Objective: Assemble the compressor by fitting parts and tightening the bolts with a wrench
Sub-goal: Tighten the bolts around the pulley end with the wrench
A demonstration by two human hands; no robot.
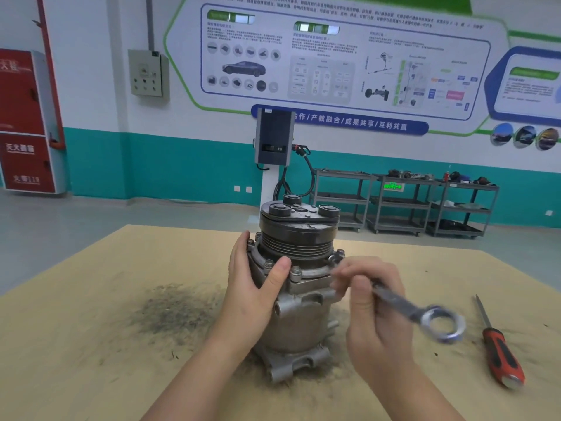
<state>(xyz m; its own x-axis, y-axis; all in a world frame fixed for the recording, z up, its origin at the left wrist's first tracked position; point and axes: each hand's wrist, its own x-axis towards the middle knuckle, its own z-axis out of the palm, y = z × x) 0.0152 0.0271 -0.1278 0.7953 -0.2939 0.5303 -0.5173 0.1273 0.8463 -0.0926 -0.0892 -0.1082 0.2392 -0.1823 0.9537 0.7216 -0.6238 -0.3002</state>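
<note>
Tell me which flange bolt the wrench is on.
The bolt at the flange's right edge; the wrench reaches it, the front bolts sit free.

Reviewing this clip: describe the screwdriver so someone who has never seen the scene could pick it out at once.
Start at the tan table with the upright compressor at its middle. Look to the table's right edge, beyond the right hand holding the wrench. The screwdriver lies flat there, alone and untouched; its red-and-black handle sets it apart from the all-metal wrench.
</note>
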